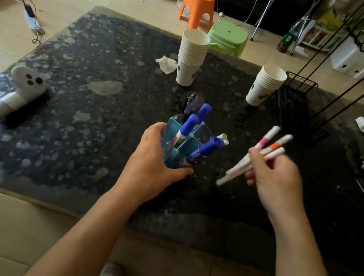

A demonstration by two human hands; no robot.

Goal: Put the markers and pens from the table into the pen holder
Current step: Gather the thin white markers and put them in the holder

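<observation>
A clear blue pen holder (180, 148) with dividers stands mid-table. Inside it are three blue-capped markers (207, 149), a dark pen (190, 105) and a green-tipped white pen (222, 137). My left hand (155, 157) wraps around the holder's left side. To the right of the holder, above the table, my right hand (273, 176) grips a bunch of three white markers (266, 147) with pink and orange bands, their tips pointing up and away.
Two stacks of paper cups (191, 57) (266, 85) stand behind the holder. A black wire rack (298, 102) is at the right, crumpled tissues (166, 64) lie about, and a white toy (19, 91) lies at the left edge of the dark stone table (89, 124).
</observation>
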